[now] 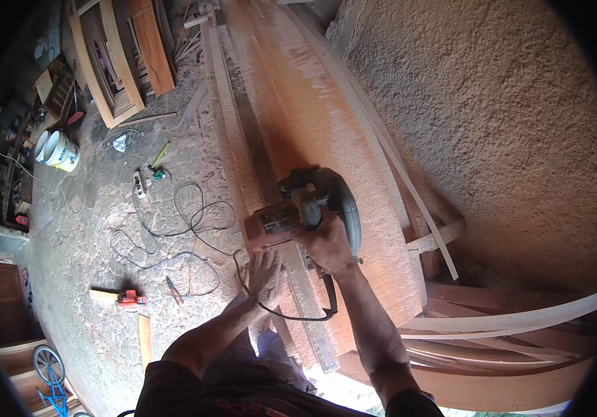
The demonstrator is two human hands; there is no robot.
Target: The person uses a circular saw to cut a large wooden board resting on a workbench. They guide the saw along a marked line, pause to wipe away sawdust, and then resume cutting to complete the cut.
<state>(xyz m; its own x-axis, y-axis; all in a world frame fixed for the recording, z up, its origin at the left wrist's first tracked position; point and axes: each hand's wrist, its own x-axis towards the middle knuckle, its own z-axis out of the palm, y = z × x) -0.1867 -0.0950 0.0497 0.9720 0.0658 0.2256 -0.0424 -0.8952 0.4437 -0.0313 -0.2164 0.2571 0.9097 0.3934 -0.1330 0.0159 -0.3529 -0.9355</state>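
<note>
My right hand [328, 243] is wrapped round the handle of a circular saw [271, 222] with a reddish motor housing and a dark blade guard. The saw rests on a long, wide wooden board [375, 278] dusted with sawdust; its blade is hidden. Beside the saw, my left hand [266, 274] lies with fingers stretched along the narrow strips at the board's left edge. Its fingertips reach up to the motor housing, and I cannot tell whether they touch it. A long straight batten [316, 333] runs lengthwise under the saw's left side. The black cord [298, 318] loops past my left wrist.
Cord coils [191, 229] spread over the dusty floor at left, near pliers [173, 290], a red power tool [132, 299] and white buckets [61, 151]. Wooden frames [107, 62] stand far left. Curved wood strips [507, 323] lie at right, below a rough wall [493, 125].
</note>
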